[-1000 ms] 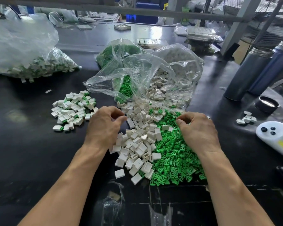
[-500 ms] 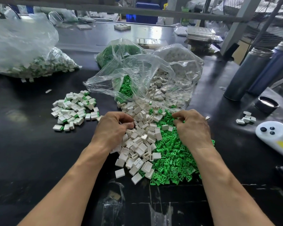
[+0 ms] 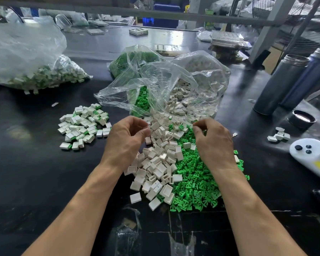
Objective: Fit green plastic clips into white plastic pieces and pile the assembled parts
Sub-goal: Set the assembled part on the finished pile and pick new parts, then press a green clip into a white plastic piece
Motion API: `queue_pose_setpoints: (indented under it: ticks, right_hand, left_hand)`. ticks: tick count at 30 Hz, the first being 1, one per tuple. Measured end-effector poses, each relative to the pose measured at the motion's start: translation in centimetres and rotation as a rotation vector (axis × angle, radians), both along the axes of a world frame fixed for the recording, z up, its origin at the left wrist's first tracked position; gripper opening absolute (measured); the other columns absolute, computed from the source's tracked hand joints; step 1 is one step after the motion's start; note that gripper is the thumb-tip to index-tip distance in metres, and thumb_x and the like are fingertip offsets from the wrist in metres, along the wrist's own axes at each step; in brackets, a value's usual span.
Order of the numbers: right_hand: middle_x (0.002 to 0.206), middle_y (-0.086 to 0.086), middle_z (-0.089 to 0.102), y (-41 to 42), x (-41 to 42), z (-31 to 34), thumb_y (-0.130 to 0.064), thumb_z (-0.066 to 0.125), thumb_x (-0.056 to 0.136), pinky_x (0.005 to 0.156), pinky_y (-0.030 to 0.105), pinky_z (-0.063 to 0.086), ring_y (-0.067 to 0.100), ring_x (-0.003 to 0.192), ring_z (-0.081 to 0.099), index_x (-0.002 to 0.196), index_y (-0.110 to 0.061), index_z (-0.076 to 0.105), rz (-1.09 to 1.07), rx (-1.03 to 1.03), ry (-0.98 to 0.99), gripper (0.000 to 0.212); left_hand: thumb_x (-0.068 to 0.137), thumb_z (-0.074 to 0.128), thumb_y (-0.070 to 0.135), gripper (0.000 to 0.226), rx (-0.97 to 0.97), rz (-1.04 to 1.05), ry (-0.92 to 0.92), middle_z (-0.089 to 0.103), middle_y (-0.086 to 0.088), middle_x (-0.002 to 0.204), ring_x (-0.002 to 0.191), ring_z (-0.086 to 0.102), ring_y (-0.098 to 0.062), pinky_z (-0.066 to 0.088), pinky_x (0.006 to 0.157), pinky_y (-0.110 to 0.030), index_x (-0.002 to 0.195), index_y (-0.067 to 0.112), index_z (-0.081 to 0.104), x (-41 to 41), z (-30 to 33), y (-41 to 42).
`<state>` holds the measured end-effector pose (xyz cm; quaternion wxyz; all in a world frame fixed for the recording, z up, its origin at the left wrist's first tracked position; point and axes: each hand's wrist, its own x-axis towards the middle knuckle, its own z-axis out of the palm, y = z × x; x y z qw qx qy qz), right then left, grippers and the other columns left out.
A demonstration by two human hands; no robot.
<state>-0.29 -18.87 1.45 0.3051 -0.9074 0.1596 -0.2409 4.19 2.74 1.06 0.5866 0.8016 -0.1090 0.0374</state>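
Observation:
A heap of loose white plastic pieces point(image 3: 156, 163) spills from a clear bag onto the black table point(image 3: 35, 182). Loose green clips point(image 3: 196, 183) lie to its right. My left hand point(image 3: 126, 141) hovers over the top of the white heap, fingers curled, with a white piece point(image 3: 148, 140) at its fingertips. My right hand point(image 3: 213, 143) is over the upper edge of the green clips; thumb and forefinger pinch together on what looks like a green clip, mostly hidden. Assembled white-and-green parts point(image 3: 83, 126) are piled to the left.
Clear bags of green clips point(image 3: 131, 60) and white pieces point(image 3: 198, 84) stand behind the heaps. A large bag of assembled parts point(image 3: 44, 78) lies at far left. At right are two metal flasks point(image 3: 279, 84), a dark lid point(image 3: 302, 118), several white pieces point(image 3: 279, 136) and a white foam piece point(image 3: 308, 150).
Both hands moved inward and up toward the top of the heaps, then lifted slightly with fingers curled. The piles and bags have stayed put.

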Motion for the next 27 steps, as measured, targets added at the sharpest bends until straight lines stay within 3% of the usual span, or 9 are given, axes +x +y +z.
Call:
queue_pose_setpoints:
  ticks: [3,4,6,9,11,15,20,27]
  right_hand:
    - [0.094,-0.016,0.069,0.7,-0.8,0.4,-0.023,0.068,0.100,0.069,0.002,0.044,-0.005,0.083,0.063,0.111,-0.025,0.072,0.083,0.246,-0.086,0.011]
    - [0.096,-0.019,0.070,0.9,-1.1,0.4,-0.021,0.069,0.100,0.071,0.001,0.046,-0.007,0.085,0.065,0.114,-0.025,0.073,0.121,0.355,-0.098,0.015]
    - [0.095,-0.016,0.075,1.3,-1.4,0.5,-0.016,0.069,0.099,0.075,0.010,0.054,-0.004,0.084,0.069,0.113,-0.028,0.075,0.202,0.548,-0.114,0.019]
    - [0.086,-0.013,0.077,2.0,-1.7,0.7,-0.008,0.069,0.098,0.064,0.016,0.054,0.000,0.072,0.067,0.104,-0.025,0.078,0.324,0.745,-0.143,0.020]
    - [0.084,-0.009,0.077,2.4,-1.8,0.7,-0.009,0.070,0.098,0.061,0.018,0.053,0.003,0.071,0.066,0.103,-0.021,0.079,0.383,0.830,-0.150,0.016]
    - [0.078,-0.002,0.072,2.8,-1.7,0.5,-0.012,0.074,0.095,0.059,0.025,0.054,0.011,0.066,0.062,0.101,-0.018,0.081,0.414,0.946,-0.153,0.011]
    - [0.072,0.001,0.071,3.2,-1.8,0.4,-0.007,0.075,0.093,0.054,0.024,0.053,0.013,0.064,0.062,0.099,-0.011,0.079,0.387,0.979,-0.160,0.009]
    - [0.076,0.004,0.072,3.3,-1.9,0.5,-0.007,0.074,0.093,0.053,0.024,0.052,0.013,0.066,0.062,0.098,-0.009,0.078,0.368,0.980,-0.148,0.006]
  left_hand:
    - [0.089,0.078,0.019,0.015,-0.054,-0.082,-0.037,0.074,0.004,0.089,0.080,0.070,-0.006,0.055,0.069,-0.015,0.101,0.021,0.070,-0.8,0.5,-0.4]
    - [0.088,0.078,0.019,0.015,-0.065,-0.108,-0.044,0.074,0.005,0.089,0.077,0.068,-0.004,0.056,0.068,-0.016,0.100,0.022,0.070,-1.1,0.6,-0.7]
    - [0.085,0.080,0.023,0.015,-0.074,-0.144,-0.048,0.074,0.006,0.090,0.075,0.067,-0.008,0.059,0.070,-0.022,0.098,0.023,0.072,-1.6,0.7,-1.1]
    - [0.083,0.081,0.026,0.016,-0.094,-0.160,-0.037,0.075,0.002,0.091,0.084,0.070,-0.023,0.062,0.076,-0.033,0.098,0.023,0.075,-2.1,0.6,-1.7]
    - [0.085,0.081,0.021,0.018,-0.121,-0.168,-0.037,0.077,0.004,0.093,0.088,0.073,-0.018,0.061,0.080,-0.029,0.103,0.021,0.077,-2.2,0.5,-2.0]
    - [0.090,0.077,0.012,0.022,-0.161,-0.185,-0.046,0.079,0.007,0.097,0.093,0.074,-0.008,0.056,0.082,-0.017,0.111,0.017,0.078,-2.5,0.5,-2.4]
    - [0.092,0.074,0.015,0.029,-0.124,-0.193,-0.072,0.077,0.005,0.106,0.100,0.073,-0.006,0.057,0.089,-0.020,0.121,0.017,0.075,-2.6,0.6,-2.3]
    - [0.089,0.077,0.014,0.034,-0.009,-0.172,-0.139,0.068,0.010,0.096,0.080,0.064,-0.003,0.054,0.076,-0.016,0.122,0.022,0.075,-2.7,0.8,-2.3]
